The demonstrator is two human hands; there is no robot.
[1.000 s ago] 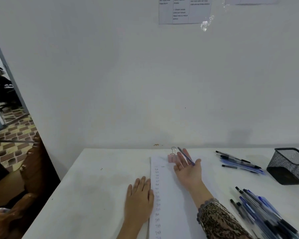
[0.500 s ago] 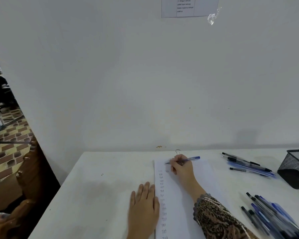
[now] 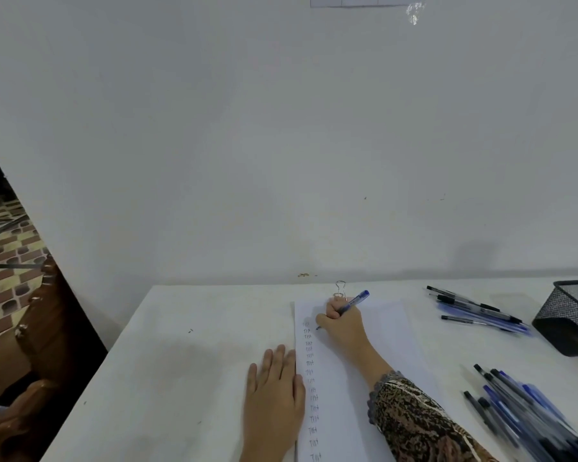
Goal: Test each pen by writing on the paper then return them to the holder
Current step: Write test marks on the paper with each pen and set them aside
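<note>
— Starting from the left: what to do with the left hand [image 3: 274, 395]?

— Lying flat on the counter [image 3: 181, 361], fingers [image 3: 281, 358] straight and close together, holding nothing, right against the left edge of the paper [image 3: 391, 345]. Better to press down there lightly, to prevent any sliding of the sheet under the stroke.

— And the column of test words [image 3: 309, 371]?

— Running down the left margin of the sheet. Probably best to put the new word just beside the top of that column, small and neat, to save room for the many pens waiting.

— Then the right hand [image 3: 342, 323]?

— Curled around the blue pen [image 3: 356, 300], fingers [image 3: 334, 310] pinching the barrel low, tip down at the sheet beside the topmost words, back end pointing up and to the right, near the binder clip [image 3: 341, 288]. Too small to tell about fresh ink. Advisable to write with even, moderate pressure and to look for a full line without gaps. No hard pushing, to avoid a scratch in the paper.

— And afterwards, further right?

— A small group of pens [image 3: 474, 311] on the counter, then the mesh holder [image 3: 571, 315] at the far right, well apart from the writing hand, and a bigger pile of pens [image 3: 521, 405] nearer. Once tested, better to carry the pen over the small group and drop it straight into the holder, never back among the loose ones.
</note>
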